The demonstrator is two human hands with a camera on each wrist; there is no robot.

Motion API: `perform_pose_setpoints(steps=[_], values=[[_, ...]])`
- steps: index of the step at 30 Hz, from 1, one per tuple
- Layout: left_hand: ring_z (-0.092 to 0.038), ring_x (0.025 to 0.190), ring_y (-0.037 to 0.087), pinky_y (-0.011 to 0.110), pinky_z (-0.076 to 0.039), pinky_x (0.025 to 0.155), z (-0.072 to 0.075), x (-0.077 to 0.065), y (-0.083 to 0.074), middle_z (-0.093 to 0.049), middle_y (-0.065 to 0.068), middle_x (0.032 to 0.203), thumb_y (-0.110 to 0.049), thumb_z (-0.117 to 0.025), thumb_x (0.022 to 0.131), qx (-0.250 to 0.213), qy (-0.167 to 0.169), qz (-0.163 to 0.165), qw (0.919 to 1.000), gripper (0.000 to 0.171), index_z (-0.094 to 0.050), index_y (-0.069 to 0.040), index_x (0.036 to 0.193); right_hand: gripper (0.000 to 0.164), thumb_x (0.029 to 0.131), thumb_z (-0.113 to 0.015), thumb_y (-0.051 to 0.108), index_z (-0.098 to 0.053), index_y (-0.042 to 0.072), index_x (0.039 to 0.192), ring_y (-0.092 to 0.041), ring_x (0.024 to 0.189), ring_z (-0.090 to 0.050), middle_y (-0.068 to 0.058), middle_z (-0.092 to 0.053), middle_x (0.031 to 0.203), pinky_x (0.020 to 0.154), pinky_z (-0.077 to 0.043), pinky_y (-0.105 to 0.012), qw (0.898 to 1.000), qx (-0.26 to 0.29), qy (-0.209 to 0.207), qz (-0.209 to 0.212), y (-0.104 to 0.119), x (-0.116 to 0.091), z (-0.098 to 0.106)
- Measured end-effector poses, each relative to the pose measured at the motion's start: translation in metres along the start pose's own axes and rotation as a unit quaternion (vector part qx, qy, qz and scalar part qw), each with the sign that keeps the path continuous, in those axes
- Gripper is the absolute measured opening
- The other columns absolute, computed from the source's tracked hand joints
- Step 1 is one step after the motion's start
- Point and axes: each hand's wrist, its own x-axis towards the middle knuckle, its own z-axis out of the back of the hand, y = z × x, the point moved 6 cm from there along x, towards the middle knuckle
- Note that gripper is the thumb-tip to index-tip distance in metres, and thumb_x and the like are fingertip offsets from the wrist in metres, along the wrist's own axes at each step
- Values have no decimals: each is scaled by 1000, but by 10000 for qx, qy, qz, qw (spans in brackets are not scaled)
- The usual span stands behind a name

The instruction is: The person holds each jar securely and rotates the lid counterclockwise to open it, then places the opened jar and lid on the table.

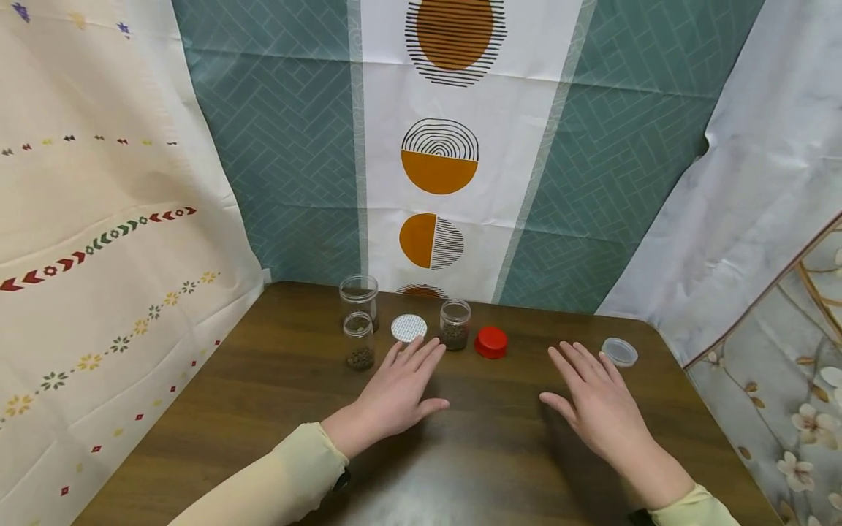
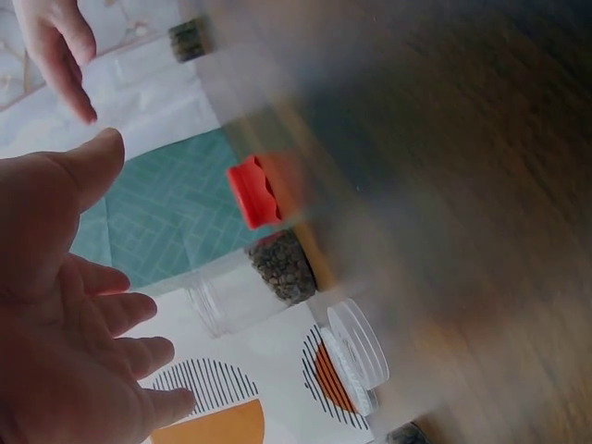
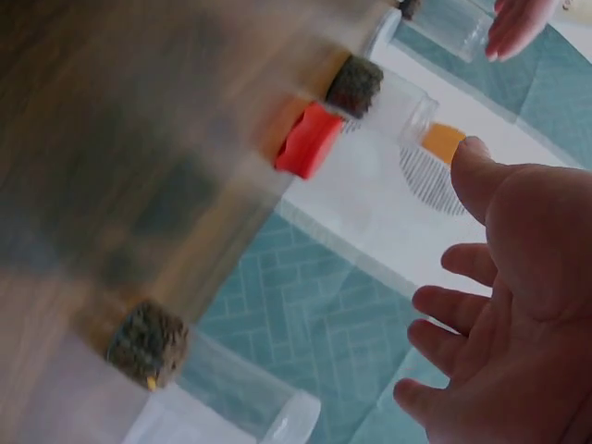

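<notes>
In the head view my left hand is held over the table with straight fingers, its tips close to a white round lid. A small clear jar with dark grains stands just beyond those fingertips. My right hand, fingers extended and thumb apart, is at the right, nearest a clear jar with dark grains and a pale lid. The hand hides most of that jar in the head view. Between the hands, farther back, lies a red cap. Neither hand holds anything.
At the back left stand a wider clear jar and, in front of it, a narrow jar with dark grains low inside. The brown wooden table ends at a hanging patterned cloth; more cloths hang at both sides.
</notes>
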Motion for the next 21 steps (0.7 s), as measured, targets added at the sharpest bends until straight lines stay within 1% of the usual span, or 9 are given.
perform_pose_setpoints(steps=[5,9,12,16,21], values=[[-28,165,38,63,-20,131,-1,-2,-4,-31,11,179,-56,-75,103,6,-49,-62,10000,92,-36,-8,172,84,91,-89,37,-55,2,159,-48,152,-44,-27,-50,162,123,-31,-68,9998,-25,19,-190,-15,-3,7],[-29,164,38,64,-22,130,1,-1,-8,-32,11,179,-58,-73,104,100,-117,-90,9998,92,-36,-9,173,83,94,-87,40,-54,0,160,-49,153,-42,-27,-49,163,122,-30,-70,9995,-19,17,-320,-26,-5,12],[-29,164,37,64,-24,129,2,-2,-11,-32,11,179,-59,-72,104,147,-161,-106,9997,92,-36,-9,172,83,96,-86,40,-52,-1,161,-50,154,-39,-29,-47,163,124,-27,-70,9992,-37,32,-389,-34,-6,13],[-27,165,37,63,-23,129,3,-2,-14,-31,11,179,-60,-70,104,194,-179,-125,9996,92,-36,-9,173,84,97,-86,33,-48,-3,162,-53,155,-35,-33,-44,164,127,-21,-69,9981,-56,178,-589,-48,-8,13],[-27,165,37,63,-23,130,4,-4,-17,-32,12,179,-61,-70,104,231,-194,-158,9994,93,-35,-9,173,83,100,-83,33,-45,-5,163,-56,154,-33,-36,-40,164,122,-25,-74,9952,-97,410,-888,-63,-10,13]])
